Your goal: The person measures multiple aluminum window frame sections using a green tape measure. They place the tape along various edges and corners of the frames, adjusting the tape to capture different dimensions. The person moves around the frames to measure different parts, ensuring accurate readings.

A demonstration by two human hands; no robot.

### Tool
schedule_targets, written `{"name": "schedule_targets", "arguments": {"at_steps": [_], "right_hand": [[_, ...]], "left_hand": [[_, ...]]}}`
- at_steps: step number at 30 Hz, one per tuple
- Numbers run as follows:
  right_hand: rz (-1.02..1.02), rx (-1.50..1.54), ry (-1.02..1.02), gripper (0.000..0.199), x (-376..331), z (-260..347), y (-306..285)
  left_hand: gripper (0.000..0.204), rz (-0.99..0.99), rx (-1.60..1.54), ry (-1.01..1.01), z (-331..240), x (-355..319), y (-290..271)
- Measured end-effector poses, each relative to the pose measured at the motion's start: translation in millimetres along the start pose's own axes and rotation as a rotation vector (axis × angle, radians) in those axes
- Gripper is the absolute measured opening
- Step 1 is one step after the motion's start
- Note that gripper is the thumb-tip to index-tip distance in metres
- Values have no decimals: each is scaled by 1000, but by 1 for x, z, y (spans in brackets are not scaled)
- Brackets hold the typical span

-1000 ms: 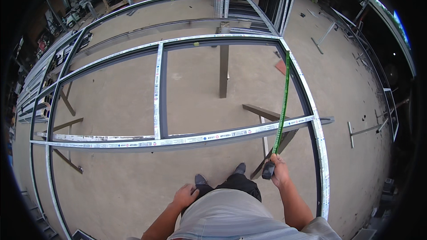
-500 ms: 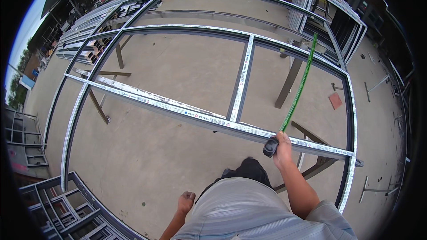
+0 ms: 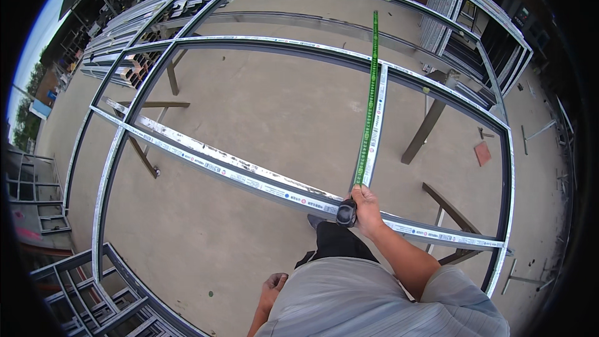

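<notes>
My right hand (image 3: 367, 208) is closed round a black tape measure (image 3: 346, 212), held over the near bar of a large metal frame. Its green blade (image 3: 370, 93) is drawn out and points away from me, running beside the frame's short crossbar (image 3: 378, 125) and past the middle rail (image 3: 274, 40). The blade's far end stands beyond that rail; whether it touches the rail I cannot tell. Strips of white printed film cover the near bar (image 3: 249, 184). My left hand (image 3: 273, 287) hangs low beside my body, fingers curled, with nothing visible in it.
Brown metal legs (image 3: 424, 128) stand beneath the large frame. Finished frames (image 3: 477, 19) lean together at the far right. A stack of long profiles (image 3: 118, 56) lies at the far left, and more dark frames (image 3: 112, 299) fill the lower left. A reddish block (image 3: 482, 153) lies on the floor.
My right hand has moved left along the near bar with the tape measure. The blade has swung left, from the right-hand opening to beside the short crossbar. My left hand stays low.
</notes>
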State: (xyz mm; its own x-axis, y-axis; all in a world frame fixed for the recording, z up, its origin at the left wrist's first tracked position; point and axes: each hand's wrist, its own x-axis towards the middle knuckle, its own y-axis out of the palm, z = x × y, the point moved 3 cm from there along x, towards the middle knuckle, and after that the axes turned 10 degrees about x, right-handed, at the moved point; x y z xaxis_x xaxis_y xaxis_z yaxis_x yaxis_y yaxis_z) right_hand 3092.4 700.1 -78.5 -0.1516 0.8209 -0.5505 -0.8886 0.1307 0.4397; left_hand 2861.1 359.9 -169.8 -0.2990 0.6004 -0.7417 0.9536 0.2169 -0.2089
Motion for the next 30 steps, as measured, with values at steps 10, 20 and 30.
{"name": "schedule_targets", "arguments": {"at_steps": [10,20,30], "right_hand": [[203,-304,46,32,76,-38,158],[314,-392,23,35,105,-151,329],[321,-328,142,35,107,-203,456]], "left_hand": [[39,84,-276,0,-130,11,-76],[51,-87,-164,21,-120,50,-265],[54,-42,14,103,-151,83,-417]]}}
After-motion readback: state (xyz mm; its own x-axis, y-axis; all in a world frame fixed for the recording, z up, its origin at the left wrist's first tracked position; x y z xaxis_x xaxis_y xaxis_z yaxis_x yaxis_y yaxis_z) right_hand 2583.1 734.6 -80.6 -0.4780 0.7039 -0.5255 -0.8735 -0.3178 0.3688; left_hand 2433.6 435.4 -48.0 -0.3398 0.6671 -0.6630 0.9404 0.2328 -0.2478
